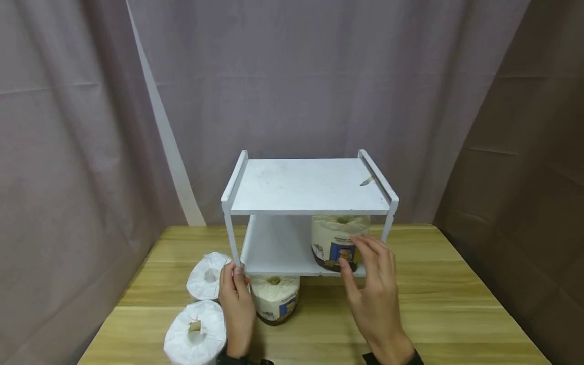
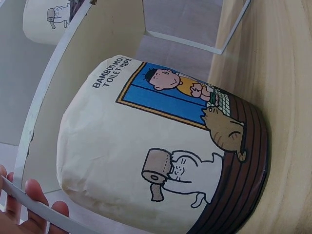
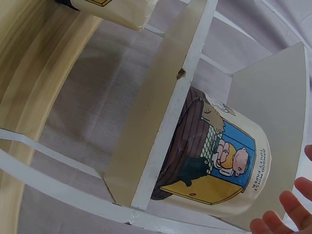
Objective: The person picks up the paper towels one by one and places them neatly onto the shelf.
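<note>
Upper bamboo toilet roll (image 1: 326, 241): in the head view, it is standing on the lower board of the white two-tier rack (image 1: 305, 185), its right side partly hidden by fingers
Right hand (image 1: 376, 296): opening loosely at that roll, gripping nothing
Left hand (image 1: 237, 309): curling round the rack's left front leg (image 1: 231, 235), covering its lower stretch
White-wrapped rolls (image 1: 175, 337): standing at the left, the nearer being cut off below
Lower bamboo toilet roll (image 1: 269, 306): in the left wrist view, it is filling the picture, resting on the wooden table (image 1: 456, 304); only fingertips are showing round the leg
Wrapper print: in the right wrist view, the upper roll is showing its cartoon door sideways; the fingers are being cropped, appearing clear of the paper
Handling: probably light, squashable, slightly slippery in smooth paper; gripping both sides at mid-height is looking safest
</note>
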A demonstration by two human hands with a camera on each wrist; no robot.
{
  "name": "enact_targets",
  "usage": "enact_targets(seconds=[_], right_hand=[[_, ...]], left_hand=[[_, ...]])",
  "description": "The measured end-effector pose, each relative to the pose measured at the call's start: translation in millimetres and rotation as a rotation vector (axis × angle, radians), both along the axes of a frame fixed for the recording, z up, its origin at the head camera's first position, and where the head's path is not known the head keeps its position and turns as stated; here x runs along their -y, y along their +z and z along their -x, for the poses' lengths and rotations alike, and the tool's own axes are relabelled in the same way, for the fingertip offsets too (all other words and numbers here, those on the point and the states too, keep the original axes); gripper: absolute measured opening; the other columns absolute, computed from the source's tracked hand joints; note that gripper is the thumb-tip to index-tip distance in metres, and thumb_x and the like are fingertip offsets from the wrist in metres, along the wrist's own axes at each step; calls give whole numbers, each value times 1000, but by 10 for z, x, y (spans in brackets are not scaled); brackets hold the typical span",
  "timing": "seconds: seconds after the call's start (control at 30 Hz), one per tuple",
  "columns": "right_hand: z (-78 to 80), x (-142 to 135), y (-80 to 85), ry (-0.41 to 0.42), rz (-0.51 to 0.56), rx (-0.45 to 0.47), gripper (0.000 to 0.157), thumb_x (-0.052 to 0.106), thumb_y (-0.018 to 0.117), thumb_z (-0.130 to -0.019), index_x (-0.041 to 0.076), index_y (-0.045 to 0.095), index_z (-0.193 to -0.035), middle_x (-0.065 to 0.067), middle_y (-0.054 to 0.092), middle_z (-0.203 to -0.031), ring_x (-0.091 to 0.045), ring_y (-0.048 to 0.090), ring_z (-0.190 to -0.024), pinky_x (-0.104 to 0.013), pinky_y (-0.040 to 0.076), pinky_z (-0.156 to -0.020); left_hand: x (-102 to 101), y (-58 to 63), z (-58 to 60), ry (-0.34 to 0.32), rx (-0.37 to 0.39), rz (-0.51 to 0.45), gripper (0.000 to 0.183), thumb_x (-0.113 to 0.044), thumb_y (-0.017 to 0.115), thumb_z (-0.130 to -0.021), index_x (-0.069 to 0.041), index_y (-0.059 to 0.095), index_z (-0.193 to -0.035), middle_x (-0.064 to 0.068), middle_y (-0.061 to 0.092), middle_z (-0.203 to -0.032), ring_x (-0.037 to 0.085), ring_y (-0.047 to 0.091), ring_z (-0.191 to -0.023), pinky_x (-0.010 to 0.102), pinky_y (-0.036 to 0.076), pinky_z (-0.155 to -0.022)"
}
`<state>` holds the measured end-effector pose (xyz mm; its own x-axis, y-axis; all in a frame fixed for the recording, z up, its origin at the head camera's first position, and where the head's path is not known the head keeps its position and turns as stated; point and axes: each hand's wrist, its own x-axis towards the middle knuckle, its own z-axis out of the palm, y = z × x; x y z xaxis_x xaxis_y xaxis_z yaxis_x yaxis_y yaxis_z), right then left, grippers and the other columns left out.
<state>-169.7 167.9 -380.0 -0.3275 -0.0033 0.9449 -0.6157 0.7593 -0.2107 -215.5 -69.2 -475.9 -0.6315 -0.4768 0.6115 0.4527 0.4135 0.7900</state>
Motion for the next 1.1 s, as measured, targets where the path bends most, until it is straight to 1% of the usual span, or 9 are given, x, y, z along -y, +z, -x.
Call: enact_targets(seconds=[0.1, 0.23, 0.37, 0.5, 0.6, 0.7, 0.83, 0.93, 1.1], right_hand=[[-28, 1, -8, -2, 4, 4, 44, 19, 66, -89, -6, 58, -125, -23, 55, -123, -40, 48, -116, -33, 34, -107], [-48, -7, 29, -3, 24, -32, 42, 18, 66, -89, -7, 59, -122, -24, 56, -121, -41, 49, -115, -34, 34, -107], [-95, 12, 46, -5, 59, -71, 39, 18, 65, -90, -7, 60, -119, -25, 57, -117, -41, 49, -113, -34, 35, -107], [-143, 30, 44, -12, 90, -82, 38, 16, 65, -89, -8, 60, -118, -25, 57, -115, -41, 49, -111, -33, 34, -107], [-175, 23, 45, -26, 110, -84, 37, 15, 64, -90, -9, 59, -118, -26, 57, -114, -39, 49, -111, -31, 34, -107], [-202, 13, 41, -32, 129, -83, 37, 14, 64, -90, -9, 59, -119, -26, 56, -113, -38, 49, -110, -29, 34, -106], [-248, 15, 20, -35, 150, -76, 36, 12, 64, -90, -10, 59, -118, -27, 56, -111, -36, 49, -108, -26, 34, -104], [-275, 22, -12, -42, 162, -72, 36, 12, 64, -89, -11, 59, -116, -27, 56, -109, -35, 49, -105, -24, 34, -103], [-284, 20, -54, -47, 171, -73, 37, 13, 65, -89, -11, 59, -117, -27, 56, -109, -34, 50, -105, -25, 35, -104]], left_hand=[[1, 7, 0, -7, 1, -4, 22, -19, 41, -104, -7, 59, -102, 5, 52, -81, 13, 52, -74, 25, 44, -65], [-39, 78, 20, -4, -19, 5, 20, -13, 41, -103, -3, 59, -102, 10, 54, -82, 18, 54, -74, 25, 45, -65], [-82, 208, -78, 3, -40, 7, 18, -6, 43, -102, 2, 58, -100, 16, 54, -81, 24, 55, -72, 23, 45, -64], [-106, 324, -190, 28, -44, 12, 16, -2, 43, -100, 3, 58, -98, 16, 52, -77, 23, 52, -71, 24, 42, -63], [-109, 311, -183, 41, -49, 30, 15, 0, 43, -100, 2, 58, -97, 13, 51, -76, 20, 49, -71, 25, 40, -62], [-115, 303, -174, 28, -58, 40, 15, 1, 44, -99, 3, 58, -97, 12, 50, -76, 20, 49, -70, 25, 40, -62], [-132, 324, -195, 16, -62, 23, 14, 1, 45, -99, 4, 58, -96, 15, 51, -75, 21, 50, -70, 24, 41, -62], [-109, 263, -164, 28, -69, 27, 14, 3, 45, -98, 4, 58, -96, 15, 51, -74, 22, 51, -69, 24, 41, -62], [-35, 104, -47, 39, -80, 39, 16, -1, 44, -100, 1, 59, -98, 12, 53, -75, 20, 52, -70, 23, 42, -63]])
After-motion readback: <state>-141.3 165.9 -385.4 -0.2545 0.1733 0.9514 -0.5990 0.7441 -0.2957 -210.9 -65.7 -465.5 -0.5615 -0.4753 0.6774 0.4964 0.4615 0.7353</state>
